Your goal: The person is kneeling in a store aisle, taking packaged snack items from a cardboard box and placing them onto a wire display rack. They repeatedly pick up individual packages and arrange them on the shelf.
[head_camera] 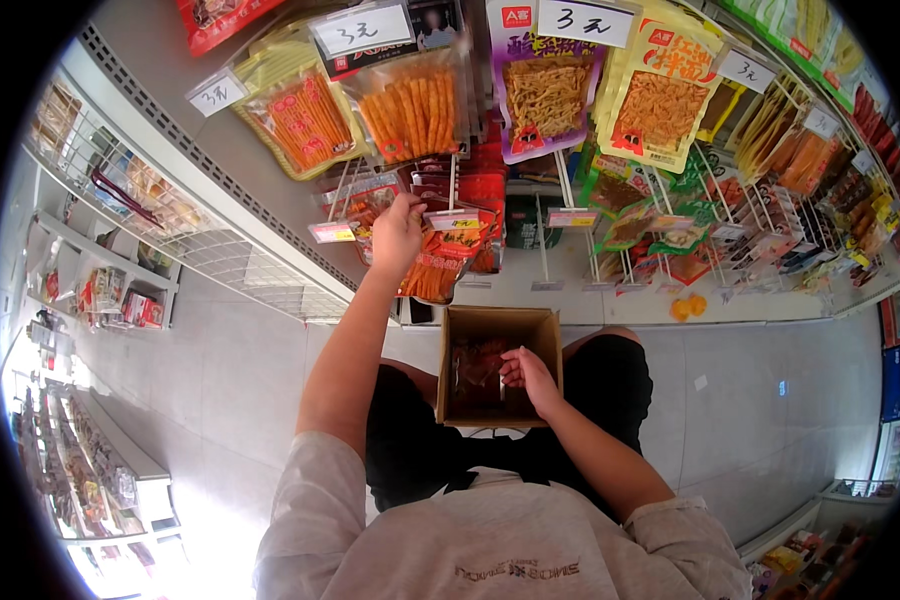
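Note:
My left hand [399, 232] is raised to the display, its fingertips pinched together beside a price tag [454, 220] at the end of a hook. Red snack packets [436, 274] hang just below and behind that hand. Whether the fingers hold a packet's edge is hidden. Between my knees stands an open cardboard box [502, 315] with several clear and red packets [476, 367] inside. Over the box's right side hovers my right hand [531, 381], fingers loosely curled and apart, nothing visible in them.
Above hang yellow packets [300, 124], a bag of orange sticks [409, 112] and a purple packet [547, 97]. Bare hooks with tags [544, 240] jut out to the right. A dark phone-like object [421, 312] and orange pieces [688, 307] lie on the bottom shelf [750, 309]. Wire baskets [247, 277] stand left.

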Demonstrator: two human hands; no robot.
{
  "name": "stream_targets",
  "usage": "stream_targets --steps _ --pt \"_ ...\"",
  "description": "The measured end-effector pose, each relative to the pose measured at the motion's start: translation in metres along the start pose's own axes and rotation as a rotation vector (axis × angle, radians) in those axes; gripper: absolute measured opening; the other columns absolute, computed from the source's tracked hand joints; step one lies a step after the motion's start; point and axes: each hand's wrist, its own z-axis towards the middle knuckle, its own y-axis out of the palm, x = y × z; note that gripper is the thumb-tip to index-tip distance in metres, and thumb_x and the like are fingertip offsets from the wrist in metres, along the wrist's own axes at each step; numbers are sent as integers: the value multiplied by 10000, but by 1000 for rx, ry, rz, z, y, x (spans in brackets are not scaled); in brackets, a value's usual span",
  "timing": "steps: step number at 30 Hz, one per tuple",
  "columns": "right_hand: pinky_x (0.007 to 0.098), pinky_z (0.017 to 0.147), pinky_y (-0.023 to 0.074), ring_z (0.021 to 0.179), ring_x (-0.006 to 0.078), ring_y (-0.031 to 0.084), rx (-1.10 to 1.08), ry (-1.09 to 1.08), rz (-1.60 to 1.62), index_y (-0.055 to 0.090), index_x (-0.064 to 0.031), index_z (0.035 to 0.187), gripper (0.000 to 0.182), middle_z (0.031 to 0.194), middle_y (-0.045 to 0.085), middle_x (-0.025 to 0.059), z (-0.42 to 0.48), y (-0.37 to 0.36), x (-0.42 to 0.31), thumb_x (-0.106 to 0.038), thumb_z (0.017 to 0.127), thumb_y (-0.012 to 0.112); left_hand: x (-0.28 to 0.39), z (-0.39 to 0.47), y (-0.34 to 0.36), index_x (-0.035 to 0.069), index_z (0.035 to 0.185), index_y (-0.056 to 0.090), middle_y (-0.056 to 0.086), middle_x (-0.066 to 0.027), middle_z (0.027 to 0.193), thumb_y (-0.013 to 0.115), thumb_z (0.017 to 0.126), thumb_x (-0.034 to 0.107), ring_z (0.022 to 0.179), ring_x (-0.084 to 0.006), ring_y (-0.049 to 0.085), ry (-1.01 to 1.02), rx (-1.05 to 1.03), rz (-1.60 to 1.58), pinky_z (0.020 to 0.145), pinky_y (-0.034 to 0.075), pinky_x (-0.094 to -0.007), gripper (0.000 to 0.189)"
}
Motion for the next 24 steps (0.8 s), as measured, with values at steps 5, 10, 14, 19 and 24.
stream_targets --steps 5,10,14,19,24 --pt "240 666 432 716 105 542 -8 6 -16 538 -45 1053 429 830 574 35 -1 1 -4 -390 971 297 -4 -3 9 19 959 519 636 -150 811 536 839 25 750 -282 627 -61 -38 -130 663 477 -331 121" --pt "242 668 436 717 108 544 -17 -3 -18 534 -44 1059 436 830 573 39 -1 0 -2 -396 972 291 -15 -4 19 10 965 516 622 -130 782 533 850 27 712 -216 604 -239 -32 -254 643 457 -303 117" --pt "242 668 436 718 109 545 -14 -2 -21 535 -45 1055 439 829 572 37 0 -2 1 -400 971 290 -4 -1 23 0 966 508 597 -62 788 518 880 35 673 -106 516 -341 -52 -258 595 421 -265 94" --pt "242 670 433 718 109 546 -16 5 -29 537 -46 1054 433 831 573 37 1 0 -1 -392 970 291 -4 -2 31 9 981 500 622 -152 778 551 874 103 702 -225 612 -338 27 -239 609 456 -324 152" --pt "244 669 444 704 110 554 -17 10 -46 527 -40 1051 435 815 575 39 2 0 -1 -382 978 269 -16 -8 43 18 992 493 616 -210 804 534 893 172 759 -401 594 -224 110 -73 621 457 -406 187"
